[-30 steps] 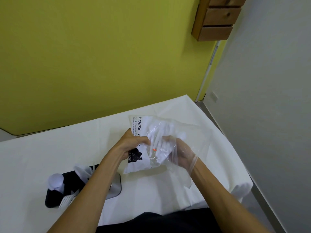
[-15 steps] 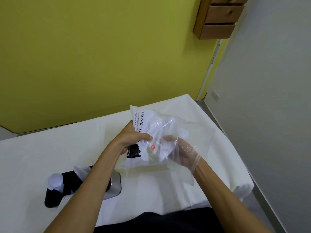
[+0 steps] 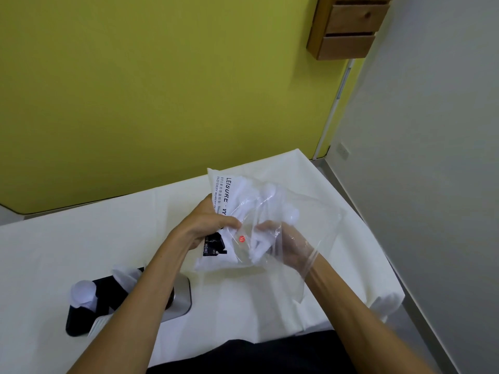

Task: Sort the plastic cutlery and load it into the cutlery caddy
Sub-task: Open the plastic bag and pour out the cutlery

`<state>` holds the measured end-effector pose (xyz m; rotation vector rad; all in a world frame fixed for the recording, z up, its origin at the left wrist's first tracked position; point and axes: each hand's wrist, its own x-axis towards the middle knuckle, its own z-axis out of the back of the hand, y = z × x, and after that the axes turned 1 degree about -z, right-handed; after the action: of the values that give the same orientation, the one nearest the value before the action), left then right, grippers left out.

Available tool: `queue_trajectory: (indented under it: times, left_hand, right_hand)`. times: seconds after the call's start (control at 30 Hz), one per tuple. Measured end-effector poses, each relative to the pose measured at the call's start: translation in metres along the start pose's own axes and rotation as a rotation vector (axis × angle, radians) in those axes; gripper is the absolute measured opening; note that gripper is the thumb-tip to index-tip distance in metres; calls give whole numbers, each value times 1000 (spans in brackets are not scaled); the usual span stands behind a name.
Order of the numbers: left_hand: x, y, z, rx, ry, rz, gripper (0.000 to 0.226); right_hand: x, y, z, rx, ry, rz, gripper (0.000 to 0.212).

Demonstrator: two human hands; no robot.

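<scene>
Fingers (image 3: 229, 221) of left hand (image 3: 205, 225) pinching bag (image 3: 270, 225); right hand (image 3: 286, 244) inside, seemingly gripping cutlery (image 3: 259, 247). Caddy (image 3: 108, 300) partly loaded; most remaining.

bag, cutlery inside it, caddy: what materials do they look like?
Bag: thin clear plastic film, glossy; it crinkles and the right hand shows through it.
Cutlery: opaque white plastic, seemingly smooth; details blurred by the film.
Caddy: black matte body, probably plastic; one brushed-metal-looking side.
</scene>
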<state>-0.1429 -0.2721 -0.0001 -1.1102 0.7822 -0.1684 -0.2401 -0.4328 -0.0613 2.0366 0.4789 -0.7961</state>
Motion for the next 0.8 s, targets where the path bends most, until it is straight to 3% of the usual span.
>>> queue_trajectory:
  times: [0.03, 0.07, 0.1, 0.13, 0.17, 0.2, 0.33, 0.4, 0.47, 0.57, 0.67, 0.8]
  left_hand:
    - [1, -1, 2, 8, 2, 12, 55]
    - [2, -1, 3, 12, 4, 22, 56]
    - [2, -1, 4, 12, 8, 34, 58]
    - [2, -1, 5, 9, 11, 45, 60]
    - [3, 0, 6, 8, 11, 57, 62]
    - [3, 1, 6, 9, 7, 62, 62]
    - [4, 0, 9, 54, -55, 32, 54]
    - [3, -1, 8, 84, -42, 29, 59]
    - [2, -3, 9, 113, -16, 31, 55]
    - [0, -12, 22, 182, -9, 16, 47]
    - [-1, -21, 41, 222, -28, 11, 46]
    - [7, -13, 48, 180, -166, 30, 58]
  right_hand:
    - [-27, 12, 3, -138, 59, 54, 35]
    - [8, 4, 3, -108, 53, 129, 42]
    - [8, 1, 11, 27, 142, 66, 45]
    - [6, -1, 8, -55, 91, 118, 38]
    - [3, -2, 4, -253, -87, 234, 26]
    - [14, -9, 13, -278, -116, 262, 23]
    - [4, -8, 8, -222, 58, 166, 21]
    - [5, -7, 9, -207, 22, 95, 32]
    - [-1, -5, 8, -160, 2, 50, 18]
    - [-3, -4, 10, -303, -163, 134, 15]
    - [-4, -12, 32, -279, -316, 189, 11]
    - [-14, -16, 49, -358, -190, 53, 10]
